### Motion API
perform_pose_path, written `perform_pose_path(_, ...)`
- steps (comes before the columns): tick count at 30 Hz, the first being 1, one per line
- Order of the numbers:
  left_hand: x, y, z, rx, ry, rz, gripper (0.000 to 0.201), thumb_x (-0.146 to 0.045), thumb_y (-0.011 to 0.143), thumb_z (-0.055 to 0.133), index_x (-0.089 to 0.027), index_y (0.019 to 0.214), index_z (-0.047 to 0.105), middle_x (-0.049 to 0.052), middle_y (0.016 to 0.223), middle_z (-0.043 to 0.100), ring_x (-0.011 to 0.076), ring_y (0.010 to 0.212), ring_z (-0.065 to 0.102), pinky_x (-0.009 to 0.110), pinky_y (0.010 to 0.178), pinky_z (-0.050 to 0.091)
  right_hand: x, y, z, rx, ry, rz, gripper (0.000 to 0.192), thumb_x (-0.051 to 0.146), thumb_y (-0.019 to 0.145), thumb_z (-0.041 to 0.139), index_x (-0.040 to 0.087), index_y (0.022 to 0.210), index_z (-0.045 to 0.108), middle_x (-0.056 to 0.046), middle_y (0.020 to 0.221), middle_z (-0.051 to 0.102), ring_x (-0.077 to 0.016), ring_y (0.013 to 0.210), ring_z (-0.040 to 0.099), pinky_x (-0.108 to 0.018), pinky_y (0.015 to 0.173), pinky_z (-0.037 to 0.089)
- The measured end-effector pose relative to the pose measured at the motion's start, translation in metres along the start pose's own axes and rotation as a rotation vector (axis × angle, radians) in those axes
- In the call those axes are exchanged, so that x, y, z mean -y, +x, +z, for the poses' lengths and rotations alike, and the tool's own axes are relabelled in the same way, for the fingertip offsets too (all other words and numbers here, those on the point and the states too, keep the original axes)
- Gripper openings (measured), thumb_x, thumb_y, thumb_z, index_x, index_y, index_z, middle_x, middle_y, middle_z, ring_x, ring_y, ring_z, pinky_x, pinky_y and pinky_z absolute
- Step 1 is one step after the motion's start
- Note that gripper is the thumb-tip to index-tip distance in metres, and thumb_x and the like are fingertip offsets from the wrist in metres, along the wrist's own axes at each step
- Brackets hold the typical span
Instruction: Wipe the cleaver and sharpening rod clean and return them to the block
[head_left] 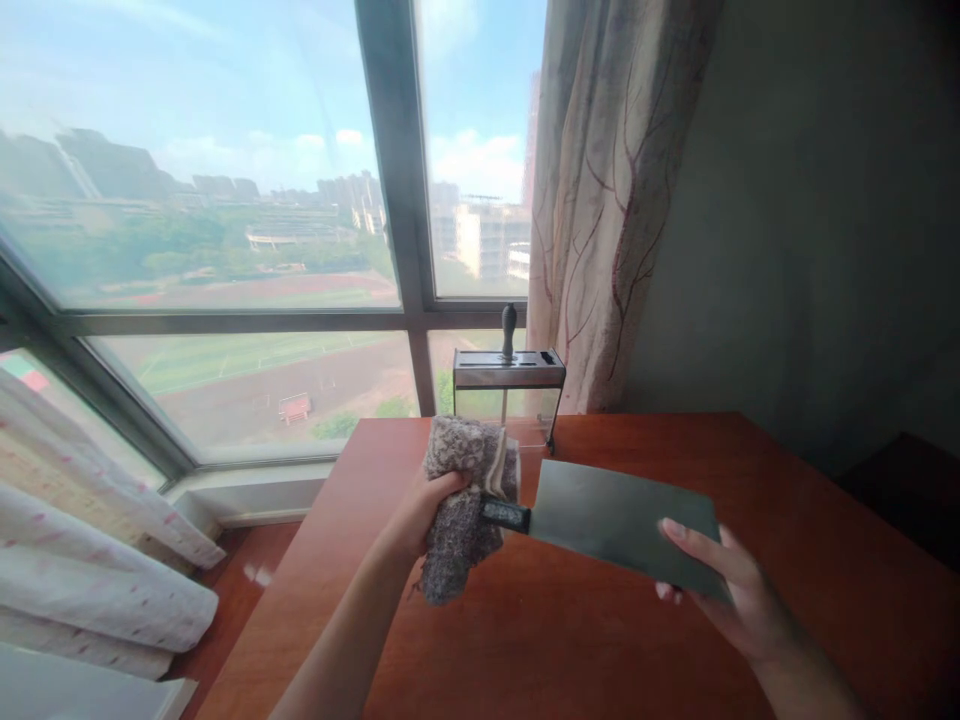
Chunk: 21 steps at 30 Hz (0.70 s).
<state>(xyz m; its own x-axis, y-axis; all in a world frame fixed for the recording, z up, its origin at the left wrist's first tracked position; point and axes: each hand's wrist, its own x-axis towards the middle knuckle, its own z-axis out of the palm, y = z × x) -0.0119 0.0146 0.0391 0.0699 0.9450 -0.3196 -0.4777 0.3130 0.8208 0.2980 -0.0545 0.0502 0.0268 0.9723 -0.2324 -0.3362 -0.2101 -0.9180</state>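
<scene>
My left hand (420, 515) grips a grey knitted cloth (461, 500) that is wrapped around the black handle (504, 514) of a cleaver. The cleaver's broad steel blade (615, 520) lies flat above the wooden table (585, 640), pointing right. My right hand (724, 590) holds the blade's far end, with the thumb on top and the fingers beneath it. Behind the cloth stands a clear knife block (508, 395) with a metal top; one dark-handled tool (508, 332) sticks up out of it.
The table's left edge drops to a reddish floor (247, 570). A large window (225, 230) fills the back, with a patterned curtain (607, 200) to its right and a dark wall (825, 220) beyond. White spotted bedding (90, 570) lies at the lower left.
</scene>
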Motion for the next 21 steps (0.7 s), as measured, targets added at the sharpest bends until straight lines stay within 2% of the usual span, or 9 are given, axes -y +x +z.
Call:
perform_pose_path(3,0.002,0.0,-0.001,0.073,0.055,-0.052,0.043,-0.022,0.064,0.076,-0.01,0.104,0.066,0.009,0.077,0.074,0.0268,0.072,0.07,0.033,0.067,0.055,0.003,0.001,0.0,0.003,-0.027,-0.024,0.028,0.04,0.069,0.076,0.015,0.069,0.066,-0.003,0.057,0.066,-0.0167,0.044,0.059,-0.026,0.04,0.045)
perform_pose_path(8,0.003,0.005,0.0,0.016,-0.055,-0.097,0.03,-0.031,0.07,0.071,-0.01,0.091,0.066,0.009,0.076,0.074,0.0235,0.063,0.069,0.035,0.067,0.057,-0.001,-0.004,0.012,-0.029,-0.022,-0.094,0.027,0.041,0.071,0.074,0.015,0.069,0.066,-0.002,0.054,0.065,-0.0161,0.044,0.061,-0.024,0.041,0.046)
perform_pose_path(12,0.0,0.005,-0.002,0.016,-0.176,-0.12,0.025,-0.033,0.074,0.066,-0.011,0.085,0.066,0.01,0.071,0.073,0.0234,0.062,0.069,0.035,0.066,0.057,-0.004,-0.005,0.019,-0.021,-0.011,-0.095,0.028,0.041,0.069,0.075,0.014,0.071,0.066,-0.003,0.056,0.066,-0.0167,0.045,0.061,-0.025,0.04,0.047)
perform_pose_path(15,-0.002,-0.001,-0.005,0.059,-0.128,-0.162,0.027,-0.027,0.072,0.07,-0.011,0.093,0.067,0.011,0.077,0.074,0.0252,0.068,0.071,0.035,0.069,0.057,0.002,-0.002,0.019,-0.003,0.017,-0.068,0.026,0.038,0.068,0.076,0.014,0.069,0.065,-0.001,0.056,0.064,-0.0153,0.044,0.06,-0.024,0.039,0.046)
perform_pose_path(19,-0.003,-0.009,-0.007,0.164,-0.059,-0.156,0.047,-0.014,0.065,0.077,-0.013,0.11,0.065,0.012,0.085,0.075,0.0277,0.078,0.072,0.034,0.075,0.056,0.014,0.006,0.013,0.0,0.019,-0.05,0.024,0.036,0.068,0.076,0.015,0.067,0.064,-0.001,0.059,0.064,-0.014,0.043,0.058,-0.024,0.037,0.045)
perform_pose_path(21,-0.003,-0.008,-0.006,0.168,-0.077,-0.149,0.048,-0.015,0.065,0.078,-0.012,0.111,0.065,0.012,0.085,0.075,0.0284,0.079,0.072,0.034,0.075,0.056,0.018,0.01,0.009,0.011,-0.012,-0.057,0.025,0.037,0.068,0.076,0.015,0.068,0.065,-0.001,0.059,0.064,-0.0154,0.044,0.058,-0.026,0.038,0.047)
